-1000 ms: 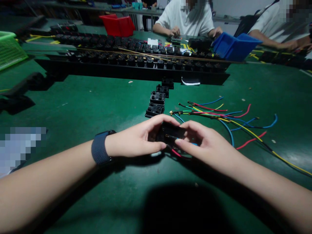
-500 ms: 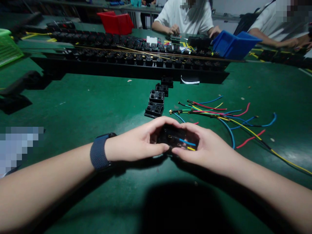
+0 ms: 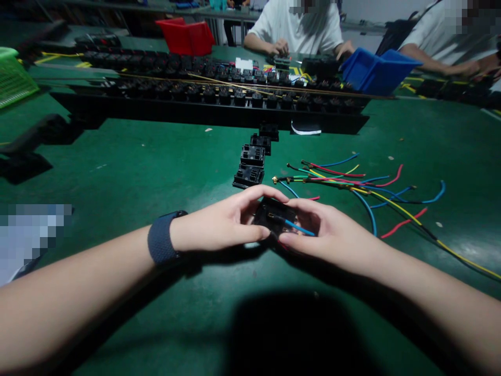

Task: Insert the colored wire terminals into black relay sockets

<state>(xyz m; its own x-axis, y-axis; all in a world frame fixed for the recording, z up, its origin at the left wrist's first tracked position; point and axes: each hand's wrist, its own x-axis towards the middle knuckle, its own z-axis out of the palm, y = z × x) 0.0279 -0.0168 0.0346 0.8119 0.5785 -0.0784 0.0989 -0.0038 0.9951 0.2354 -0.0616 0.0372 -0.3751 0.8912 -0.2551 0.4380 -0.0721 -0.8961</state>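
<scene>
A black plastic housing (image 3: 276, 214) is held between my two hands near the middle of the view. My left hand (image 3: 230, 222), with a dark watch band on the wrist, wraps the housing's left side, thumb at its near edge. The right side is gripped by my right hand (image 3: 323, 224), its thumb also along the near edge. A blue wire (image 3: 299, 227) with a dark end lies across the inside of the housing. Beyond my hands, several black housings (image 3: 249, 174) stand in a line. Loose coloured wires (image 3: 336, 181) are spread to the right.
A long black rack (image 3: 219, 112) holding rows of black parts crosses the green table (image 3: 156, 156). Behind it are a red bin (image 3: 186, 37) and a blue bin (image 3: 378, 70). A green basket (image 3: 18, 78) is at left. Two people in white shirts work across the table.
The housing has tilted slightly between my hands. The yellow wire seen inside it before no longer shows, and the blue wire slants more steeply. Both hands keep their hold.
</scene>
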